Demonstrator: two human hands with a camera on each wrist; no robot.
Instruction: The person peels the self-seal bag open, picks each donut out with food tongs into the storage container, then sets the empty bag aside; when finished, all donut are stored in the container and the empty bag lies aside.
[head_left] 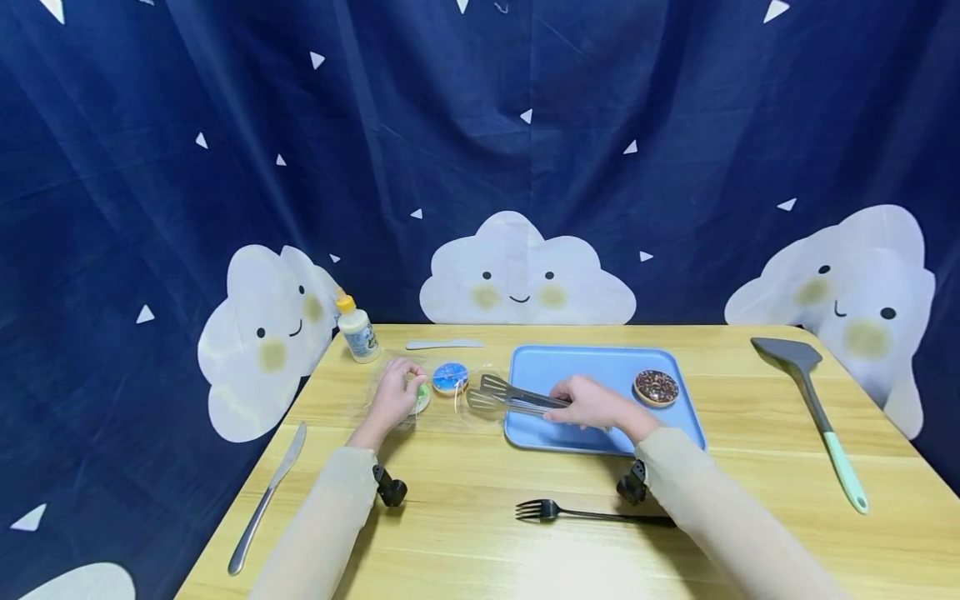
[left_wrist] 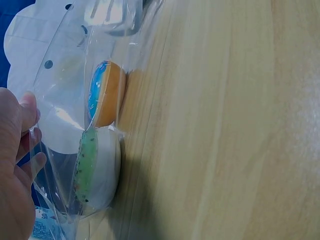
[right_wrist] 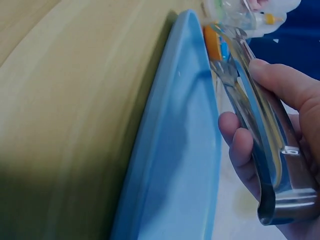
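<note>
the wood-grain desk stood before a dark blue, cloud-printed curtain. the left hand pinched a clear bag on the desk, left of the blue tray; the right hand gripped tongs over it.

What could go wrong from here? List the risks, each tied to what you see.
1. In the head view, the tips of the metal tongs in the right hand overlap the clear plastic bag, so they might snag it.
2. The left hand pinches the flimsy bag, which could slip free.
3. The blue doughnut lies close beside the green doughnut; grabbing one may nudge the other.
</note>
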